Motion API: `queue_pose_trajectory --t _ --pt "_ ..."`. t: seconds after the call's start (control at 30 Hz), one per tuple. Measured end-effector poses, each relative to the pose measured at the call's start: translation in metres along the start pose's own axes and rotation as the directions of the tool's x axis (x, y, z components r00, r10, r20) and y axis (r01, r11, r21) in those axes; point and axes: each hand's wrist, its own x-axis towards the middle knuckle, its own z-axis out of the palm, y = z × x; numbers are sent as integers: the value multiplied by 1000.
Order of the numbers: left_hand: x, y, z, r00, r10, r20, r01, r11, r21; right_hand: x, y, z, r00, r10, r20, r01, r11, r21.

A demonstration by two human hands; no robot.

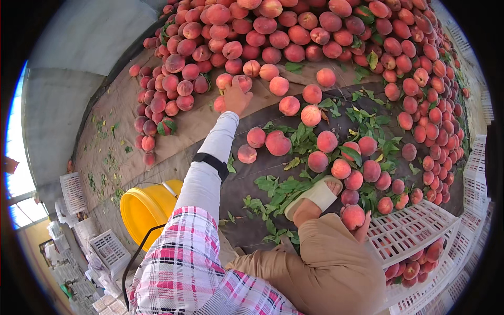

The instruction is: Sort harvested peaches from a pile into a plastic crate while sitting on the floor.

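Observation:
My left hand (237, 98) stretches out to the near edge of a large heap of peaches (265, 25), its fingers and thumb on a red peach (245, 83). Two more peaches touch or lie close beside that hand, one a yellowish-red peach (223, 80). Low by my right knee, my right hand (363, 229) holds a large red peach (353, 217), with most of the palm hidden. Loose peaches (278, 143) and green leaves (275, 193) are scattered on the dark ground sheet (244, 189) between my hands.
A yellow bucket (147, 208) lies tipped beside my left arm. At the right, a white plastic crate (413, 232) stands tilted over several peaches (411, 269). More white crates (110, 252) stand at the lower left. My sandalled foot (315, 199) is among the leaves.

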Motion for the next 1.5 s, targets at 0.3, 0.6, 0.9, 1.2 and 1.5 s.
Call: queue_pose_trajectory --t 0.3,0.6,0.9,1.2,1.5 --pt "-10 33 32 998 64 -24 -68 971 -229 -9 -7 9 997 -29 -68 25 998 -60" --pt "-149 136 51 851 512 115 -406 781 -474 2 -6 8 995 -87 39 85 995 57" --pt "-132 154 92 685 654 320 -632 753 -184 -21 -27 41 939 -151 308 56 954 296" --pt "-176 213 -69 702 563 437 -101 686 -721 -111 -37 45 792 -323 519 159 929 335" --pt "-312 259 -287 745 667 14 -316 372 -873 -193 -3 5 725 -497 478 533 843 68"
